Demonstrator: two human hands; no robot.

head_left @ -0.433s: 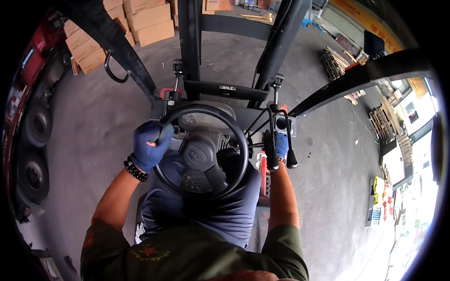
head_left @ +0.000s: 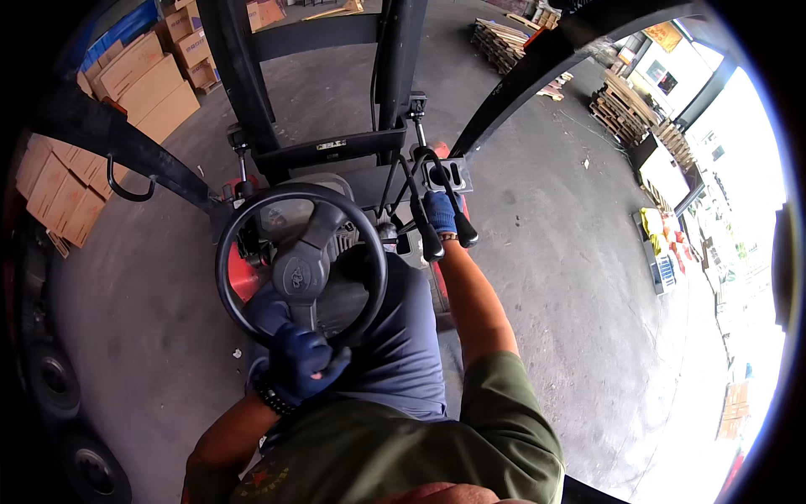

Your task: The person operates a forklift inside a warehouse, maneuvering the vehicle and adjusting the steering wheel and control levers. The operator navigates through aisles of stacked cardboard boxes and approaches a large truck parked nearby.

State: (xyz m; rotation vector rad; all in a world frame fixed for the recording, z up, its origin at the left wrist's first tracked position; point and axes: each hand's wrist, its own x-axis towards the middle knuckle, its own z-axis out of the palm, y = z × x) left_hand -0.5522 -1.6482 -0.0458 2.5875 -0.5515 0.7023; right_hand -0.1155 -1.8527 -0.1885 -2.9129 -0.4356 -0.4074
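I sit at a black steering wheel (head_left: 376, 252) in an open forklift-type cab. My left hand (head_left: 304, 361), in a dark blue knit glove, is closed on the lower part of the wheel's rim, with its thumb sticking out. A beaded bracelet (head_left: 273, 398) circles that wrist. On the right my blue-gloved right hand (head_left: 440, 210) rests behind black-knobbed control levers (head_left: 430, 239), just below a grey console with holes (head_left: 445, 175). The levers and its own back hide its fingers, so whether it grips one is not visible.
A black mast (head_left: 239, 76) rises ahead, between dark cab posts (head_left: 495, 97). Stacked cartons (head_left: 151, 92) stand front left. Wooden pallets (head_left: 623, 109) are piled at the right, near a cart with yellow bags (head_left: 655, 231). Large truck tyres (head_left: 54, 374) show at the left edge.
My left hand has swung from the wheel's left side down to its bottom, and the wheel has turned with it. My right hand stays by the levers. The surroundings have shifted in view.
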